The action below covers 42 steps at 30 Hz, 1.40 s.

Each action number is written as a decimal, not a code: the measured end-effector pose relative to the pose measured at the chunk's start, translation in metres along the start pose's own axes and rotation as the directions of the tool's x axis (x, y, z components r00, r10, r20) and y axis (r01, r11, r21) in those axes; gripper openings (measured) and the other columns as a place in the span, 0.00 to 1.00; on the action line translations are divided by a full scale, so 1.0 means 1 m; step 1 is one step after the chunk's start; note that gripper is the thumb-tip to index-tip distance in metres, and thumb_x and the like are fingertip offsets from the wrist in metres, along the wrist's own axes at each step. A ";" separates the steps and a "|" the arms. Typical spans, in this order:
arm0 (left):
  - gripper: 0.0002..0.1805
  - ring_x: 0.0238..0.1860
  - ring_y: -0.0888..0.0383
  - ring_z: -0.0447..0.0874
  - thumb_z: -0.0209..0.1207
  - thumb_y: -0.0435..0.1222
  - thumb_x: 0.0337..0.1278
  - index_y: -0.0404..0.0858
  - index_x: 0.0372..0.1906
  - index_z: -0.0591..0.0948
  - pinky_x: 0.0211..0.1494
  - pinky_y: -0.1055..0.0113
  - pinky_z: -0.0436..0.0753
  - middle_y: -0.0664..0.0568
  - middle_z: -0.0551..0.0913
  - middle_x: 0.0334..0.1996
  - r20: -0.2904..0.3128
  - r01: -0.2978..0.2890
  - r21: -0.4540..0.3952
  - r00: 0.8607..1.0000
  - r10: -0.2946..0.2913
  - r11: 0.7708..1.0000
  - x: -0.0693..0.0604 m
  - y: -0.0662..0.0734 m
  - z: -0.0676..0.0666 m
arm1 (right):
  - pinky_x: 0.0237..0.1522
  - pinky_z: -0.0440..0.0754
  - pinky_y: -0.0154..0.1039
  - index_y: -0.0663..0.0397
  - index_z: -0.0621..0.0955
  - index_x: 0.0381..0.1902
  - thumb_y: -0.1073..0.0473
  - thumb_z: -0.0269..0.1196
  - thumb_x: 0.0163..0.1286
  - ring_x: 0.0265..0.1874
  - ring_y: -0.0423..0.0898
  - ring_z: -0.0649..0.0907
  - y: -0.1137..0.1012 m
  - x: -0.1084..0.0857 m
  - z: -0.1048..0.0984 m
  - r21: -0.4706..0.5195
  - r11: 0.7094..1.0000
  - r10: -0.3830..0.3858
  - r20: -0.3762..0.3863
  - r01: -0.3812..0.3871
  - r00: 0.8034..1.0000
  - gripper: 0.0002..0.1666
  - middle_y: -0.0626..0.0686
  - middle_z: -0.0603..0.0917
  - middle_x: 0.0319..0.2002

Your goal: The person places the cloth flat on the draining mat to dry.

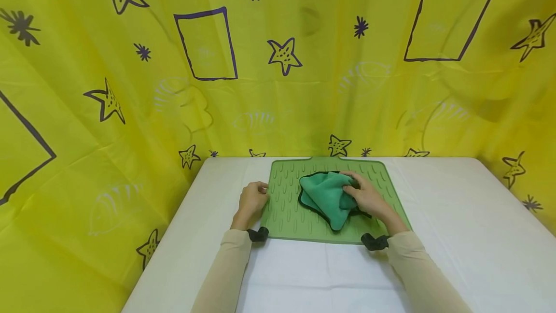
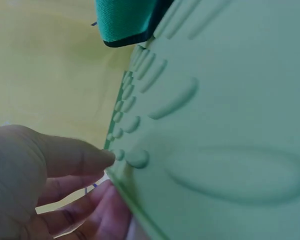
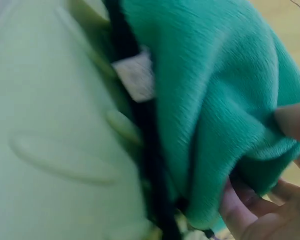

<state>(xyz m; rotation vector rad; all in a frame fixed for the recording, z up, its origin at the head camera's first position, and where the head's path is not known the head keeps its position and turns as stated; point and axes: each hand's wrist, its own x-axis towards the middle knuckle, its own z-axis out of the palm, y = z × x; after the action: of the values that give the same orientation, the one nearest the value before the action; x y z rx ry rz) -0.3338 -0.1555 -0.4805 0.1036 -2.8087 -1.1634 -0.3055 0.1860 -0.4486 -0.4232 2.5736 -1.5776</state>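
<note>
A green ridged silicone drying mat [image 1: 286,211] lies on the white table. On it rests a bunched green microfiber cloth [image 1: 326,194] with a black edge. My right hand [image 1: 369,199] grips the cloth at its right side, thumb on one side and fingers on the other; a white tag [image 3: 136,76] shows on the black edging in the right wrist view. At the mat's left edge, my left hand [image 1: 253,199] holds the rim, with the thumb above and fingers below it in the left wrist view.
The white-covered table [image 1: 456,216] extends to both sides of the mat and in front of it. A yellow curtain [image 1: 278,110] with drawn stars and frames hangs behind the table and along its sides. Black straps with small mounts [image 1: 374,242] sit at both wrists.
</note>
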 end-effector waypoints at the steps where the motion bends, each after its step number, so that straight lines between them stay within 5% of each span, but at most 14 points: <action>1: 0.18 0.42 0.51 0.86 0.65 0.30 0.58 0.38 0.54 0.87 0.45 0.58 0.83 0.47 0.88 0.42 0.004 -0.006 -0.001 1.000 0.006 1.000 0.000 0.001 -0.001 | 0.64 0.73 0.63 0.58 0.62 0.78 0.60 0.52 0.81 0.70 0.70 0.69 -0.001 -0.001 -0.003 -0.005 1.000 -0.015 -0.015 0.015 1.000 0.31 0.70 0.63 0.74; 6: 0.15 0.45 0.48 0.86 0.65 0.34 0.61 0.38 0.53 0.87 0.46 0.55 0.84 0.44 0.88 0.45 0.017 -0.056 0.004 0.998 0.056 0.998 -0.003 0.012 -0.005 | 0.58 0.79 0.61 0.60 0.58 0.77 0.56 0.54 0.81 0.66 0.72 0.71 -0.004 -0.009 -0.025 -0.036 0.999 -0.019 -0.053 0.017 0.998 0.34 0.71 0.60 0.74; 10: 0.10 0.45 0.49 0.85 0.66 0.37 0.63 0.39 0.47 0.88 0.46 0.54 0.83 0.45 0.88 0.44 0.049 -0.096 0.023 0.994 0.094 0.995 -0.009 0.028 -0.006 | 0.54 0.82 0.56 0.66 0.67 0.66 0.56 0.54 0.81 0.58 0.66 0.78 0.000 -0.016 -0.044 -0.110 0.994 0.016 -0.022 -0.018 1.000 0.24 0.70 0.71 0.64; 14: 0.08 0.40 0.50 0.85 0.66 0.39 0.64 0.40 0.42 0.89 0.44 0.56 0.82 0.47 0.88 0.40 0.109 -0.137 0.074 0.986 0.128 0.988 -0.015 0.045 0.001 | 0.43 0.79 0.44 0.64 0.78 0.49 0.57 0.56 0.79 0.42 0.51 0.80 0.008 -0.022 -0.058 -0.248 0.968 0.052 0.104 -0.024 0.993 0.14 0.60 0.81 0.45; 17: 0.08 0.33 0.56 0.82 0.66 0.41 0.63 0.41 0.39 0.90 0.35 0.61 0.80 0.51 0.89 0.36 0.155 -0.170 0.150 0.977 0.146 0.974 -0.019 0.054 0.011 | 0.38 0.77 0.40 0.63 0.81 0.44 0.58 0.58 0.77 0.36 0.47 0.78 0.012 -0.023 -0.057 -0.271 0.963 0.082 0.232 -0.016 0.969 0.12 0.54 0.82 0.38; 20: 0.13 0.22 0.63 0.71 0.66 0.44 0.63 0.42 0.25 0.87 0.23 0.68 0.69 0.58 0.81 0.22 0.189 -0.201 0.224 0.969 0.160 0.954 -0.023 0.058 0.022 | 0.33 0.77 0.39 0.62 0.81 0.39 0.58 0.61 0.75 0.31 0.46 0.77 0.015 -0.022 -0.049 -0.261 0.965 0.095 0.293 -0.016 0.951 0.10 0.53 0.82 0.33; 25: 0.33 0.13 0.65 0.52 0.66 0.45 0.64 0.45 0.07 0.63 0.17 0.71 0.51 0.61 0.53 0.09 0.194 -0.259 0.267 0.958 0.212 0.928 -0.028 0.063 0.038 | 0.27 0.69 0.35 0.55 0.79 0.27 0.57 0.67 0.70 0.23 0.42 0.72 0.016 -0.022 -0.035 -0.346 0.938 0.107 0.261 -0.011 0.959 0.12 0.47 0.76 0.24; 32: 0.32 0.13 0.64 0.56 0.68 0.43 0.63 0.46 0.08 0.62 0.18 0.71 0.55 0.60 0.54 0.09 0.243 -0.254 0.200 0.949 0.203 0.946 -0.030 0.069 0.047 | 0.27 0.67 0.36 0.53 0.76 0.21 0.63 0.69 0.67 0.22 0.42 0.70 0.018 -0.021 -0.029 -0.393 0.919 0.123 0.207 -0.033 0.971 0.16 0.45 0.70 0.19; 42: 0.31 0.13 0.65 0.53 0.64 0.36 0.64 0.48 0.09 0.60 0.18 0.71 0.53 0.62 0.54 0.09 0.204 -0.231 0.125 0.958 0.203 0.965 -0.029 0.066 0.050 | 0.26 0.66 0.34 0.52 0.76 0.20 0.65 0.66 0.69 0.21 0.40 0.68 0.019 -0.022 -0.032 -0.396 0.917 0.058 0.244 0.045 0.968 0.16 0.43 0.68 0.18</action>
<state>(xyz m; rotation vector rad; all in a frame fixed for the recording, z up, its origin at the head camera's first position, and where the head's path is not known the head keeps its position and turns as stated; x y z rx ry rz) -0.3126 -0.0711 -0.4706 -0.3152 -2.9721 -0.9629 -0.2948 0.2277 -0.4523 -0.6020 2.6761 -0.9103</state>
